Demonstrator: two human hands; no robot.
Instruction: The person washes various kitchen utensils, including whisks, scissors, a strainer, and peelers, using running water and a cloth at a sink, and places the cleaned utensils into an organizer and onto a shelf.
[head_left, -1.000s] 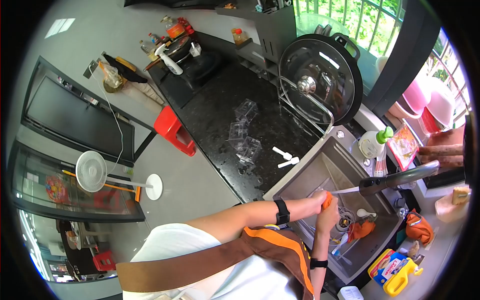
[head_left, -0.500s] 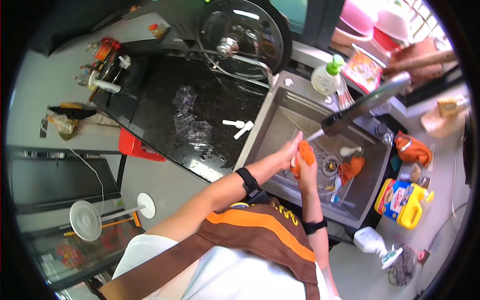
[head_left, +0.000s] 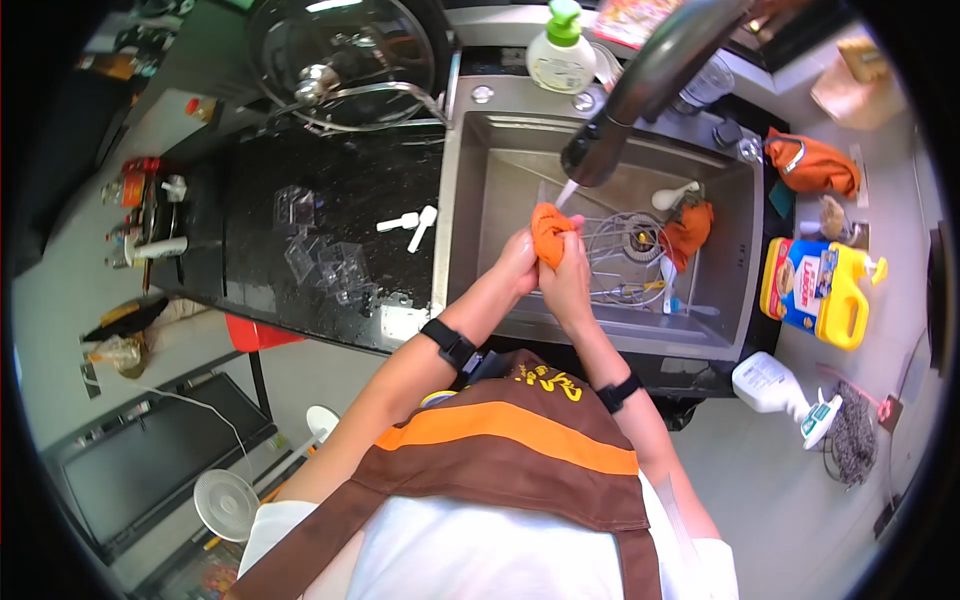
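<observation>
Over the sink (head_left: 460,200), my right hand (head_left: 568,285) is closed around a wet orange cloth (head_left: 552,235). My left hand (head_left: 517,264) is curled against the cloth's left side, and what its fingers hold is hidden. A small translucent edge shows just above the cloth; I cannot tell what it belongs to. Water runs from the black faucet (head_left: 600,150) onto or just beside the cloth. To the right of my hands, a wire whisk (head_left: 620,240) lies in the basin with a white spoon (head_left: 675,195) and a second orange cloth (head_left: 690,235).
Left of the sink, several clear plastic boxes (head_left: 340,268) and white measuring spoons (head_left: 423,228) lie on the wet black counter (head_left: 230,220). A glass lid (head_left: 345,50) and a soap bottle (head_left: 562,55) stand behind. On the right are a yellow jug (head_left: 840,300) and a spray bottle (head_left: 770,385).
My view has shifted, so the sink sits further left and higher in it. Both hands stay together on the cloth under the faucet, and the cloth looks more bunched up.
</observation>
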